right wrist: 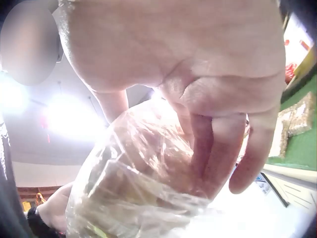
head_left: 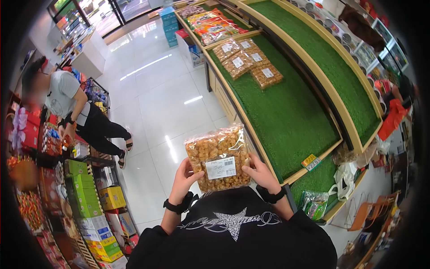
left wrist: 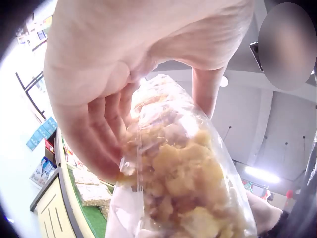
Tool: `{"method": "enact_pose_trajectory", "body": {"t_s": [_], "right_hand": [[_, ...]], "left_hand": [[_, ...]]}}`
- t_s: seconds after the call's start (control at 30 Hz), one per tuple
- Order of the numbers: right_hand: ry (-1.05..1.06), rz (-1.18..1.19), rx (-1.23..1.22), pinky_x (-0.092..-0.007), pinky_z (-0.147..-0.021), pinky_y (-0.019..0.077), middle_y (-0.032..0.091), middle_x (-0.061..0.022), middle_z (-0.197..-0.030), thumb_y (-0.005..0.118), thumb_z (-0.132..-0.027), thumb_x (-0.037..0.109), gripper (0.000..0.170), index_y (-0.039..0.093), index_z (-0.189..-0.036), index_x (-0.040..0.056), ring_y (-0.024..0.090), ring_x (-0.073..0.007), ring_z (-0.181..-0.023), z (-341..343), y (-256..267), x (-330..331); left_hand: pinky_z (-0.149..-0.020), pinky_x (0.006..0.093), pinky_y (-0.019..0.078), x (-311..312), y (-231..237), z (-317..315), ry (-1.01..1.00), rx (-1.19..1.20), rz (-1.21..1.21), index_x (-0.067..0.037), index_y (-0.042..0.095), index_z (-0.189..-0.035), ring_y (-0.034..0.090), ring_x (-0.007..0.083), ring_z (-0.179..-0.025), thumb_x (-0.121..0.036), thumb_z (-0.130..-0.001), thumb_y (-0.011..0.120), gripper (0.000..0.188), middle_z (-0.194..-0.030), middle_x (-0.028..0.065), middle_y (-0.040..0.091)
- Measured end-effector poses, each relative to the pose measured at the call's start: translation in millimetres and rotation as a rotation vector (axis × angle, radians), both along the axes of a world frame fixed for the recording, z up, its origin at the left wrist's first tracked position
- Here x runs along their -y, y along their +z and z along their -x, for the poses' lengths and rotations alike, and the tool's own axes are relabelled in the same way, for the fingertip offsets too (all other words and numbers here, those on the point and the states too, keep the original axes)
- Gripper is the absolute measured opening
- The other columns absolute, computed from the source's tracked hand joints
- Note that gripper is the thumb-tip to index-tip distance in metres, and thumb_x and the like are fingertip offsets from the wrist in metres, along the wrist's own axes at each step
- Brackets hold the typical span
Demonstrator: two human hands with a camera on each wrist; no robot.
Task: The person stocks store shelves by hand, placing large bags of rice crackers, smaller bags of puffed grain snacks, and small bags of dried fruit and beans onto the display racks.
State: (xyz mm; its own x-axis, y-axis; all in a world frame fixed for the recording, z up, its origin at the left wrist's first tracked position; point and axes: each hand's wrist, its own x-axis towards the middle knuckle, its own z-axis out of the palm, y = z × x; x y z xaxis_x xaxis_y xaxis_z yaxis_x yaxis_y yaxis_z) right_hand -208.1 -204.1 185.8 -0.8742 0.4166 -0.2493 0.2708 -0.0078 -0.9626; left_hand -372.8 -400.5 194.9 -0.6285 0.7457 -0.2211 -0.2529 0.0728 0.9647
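Observation:
A clear bag of golden-brown puffed snack pieces (head_left: 224, 150) with a white label is held up in front of the person's chest in the head view. The left hand (head_left: 182, 179) grips its left edge, thumb on the front. At the right edge the right hand (head_left: 262, 172) grips it the same way. In the left wrist view the left hand (left wrist: 143, 64) has its fingers behind the bag (left wrist: 183, 183). The right wrist view shows the right hand (right wrist: 188, 64) with fingers bent around the crinkled wrapper (right wrist: 133, 173).
A display stand with green turf (head_left: 291, 121) holds several similar bags (head_left: 256, 57) and orange packets (head_left: 215, 27). Green packets (head_left: 314, 204) and a white plastic bag (head_left: 345, 179) lie at its near end. Another person (head_left: 67, 96) stands by the left shelves, which hold boxes (head_left: 85, 188).

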Motion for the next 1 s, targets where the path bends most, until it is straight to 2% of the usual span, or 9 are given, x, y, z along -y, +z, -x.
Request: {"method": "enact_pose_trajectory", "body": {"t_s": [0.17, 0.27, 0.33, 0.47, 0.6, 0.87, 1.0], "right_hand": [[0.040, 0.023, -0.018, -0.0272, -0.072, 0.0409, 0.054, -0.0112, -0.092, 0.055, -0.081, 0.026, 0.057, 0.029, -0.124, -0.0001, 0.052, -0.0149, -0.080, 33.4, -3.4, -7.6], [0.034, 0.122, -0.046, -0.0275, -0.075, 0.0398, 0.052, -0.0104, -0.096, 0.057, -0.079, 0.025, 0.057, 0.032, -0.122, -0.0014, 0.050, -0.0151, -0.085, 51.8, -4.9, -17.2], [0.120, 0.136, -0.062, -0.0299, -0.087, 0.0350, 0.045, -0.0145, -0.113, 0.058, -0.078, 0.022, 0.062, 0.027, -0.124, -0.0052, 0.045, -0.0195, -0.101, 65.5, -13.8, -30.4], [0.102, 0.009, -0.096, -0.0297, -0.082, 0.0379, 0.051, -0.0123, -0.103, 0.061, -0.075, 0.025, 0.056, 0.037, -0.118, -0.0036, 0.049, -0.0175, -0.093, 98.9, -10.5, -70.9], [0.088, -0.041, -0.139, -0.0303, -0.084, 0.0374, 0.051, -0.0129, -0.104, 0.063, -0.074, 0.026, 0.059, 0.038, -0.118, -0.0043, 0.049, -0.0186, -0.095, 131.7, 3.9, -124.1], [0.098, -0.089, -0.166, -0.0317, -0.088, 0.0362, 0.052, -0.0151, -0.108, 0.064, -0.072, 0.022, 0.059, 0.039, -0.119, -0.0038, 0.049, -0.0212, -0.101, 165.8, 12.3, -193.3], [0.096, -0.111, -0.078, -0.0319, -0.088, 0.0360, 0.051, -0.0118, -0.111, 0.063, -0.073, 0.021, 0.056, 0.040, -0.119, -0.0017, 0.048, -0.0188, -0.101, 171.3, 4.9, -220.7]], "left_hand": [[-0.078, 0.0283, 0.0405, 6.3, -8.1, 14.4, 0.144, 0.065, -0.078, -0.001, 0.039, -0.117, 0.051, 0.0138, -0.092, -0.008, -0.073, 0.063, 0.050, -0.101, 0.0061, 0.054], [-0.079, 0.0286, 0.0401, 1.9, -6.5, 31.4, 0.156, -0.012, -0.052, -0.001, 0.040, -0.116, 0.051, 0.0136, -0.091, -0.009, -0.072, 0.063, 0.050, -0.100, 0.0066, 0.055], [-0.078, 0.0281, 0.0406, -8.3, -4.9, 46.1, 0.162, -0.014, -0.048, 0.000, 0.042, -0.116, 0.052, 0.0133, -0.088, -0.009, -0.072, 0.063, 0.050, -0.099, 0.0070, 0.056], [-0.078, 0.0278, 0.0412, -48.8, 3.8, 77.6, 0.168, -0.026, -0.040, 0.001, 0.043, -0.117, 0.053, 0.0135, -0.087, -0.008, -0.072, 0.063, 0.050, -0.099, 0.0074, 0.056], [-0.080, 0.0282, 0.0410, -97.7, 13.6, 116.7, 0.085, -0.090, -0.052, 0.003, 0.041, -0.119, 0.052, 0.0144, -0.091, -0.006, -0.074, 0.061, 0.050, -0.104, 0.0084, 0.054], [-0.086, 0.0294, 0.0383, -168.0, 18.4, 159.1, -0.004, 0.018, -0.058, 0.005, 0.043, -0.116, 0.049, 0.0149, -0.098, -0.002, -0.076, 0.057, 0.043, -0.109, 0.0083, 0.051], [-0.087, 0.0299, 0.0376, -202.6, 10.3, 177.7, -0.046, 0.000, -0.034, 0.005, 0.041, -0.118, 0.047, 0.0158, -0.103, -0.003, -0.075, 0.058, 0.047, -0.113, 0.0093, 0.049]]}}
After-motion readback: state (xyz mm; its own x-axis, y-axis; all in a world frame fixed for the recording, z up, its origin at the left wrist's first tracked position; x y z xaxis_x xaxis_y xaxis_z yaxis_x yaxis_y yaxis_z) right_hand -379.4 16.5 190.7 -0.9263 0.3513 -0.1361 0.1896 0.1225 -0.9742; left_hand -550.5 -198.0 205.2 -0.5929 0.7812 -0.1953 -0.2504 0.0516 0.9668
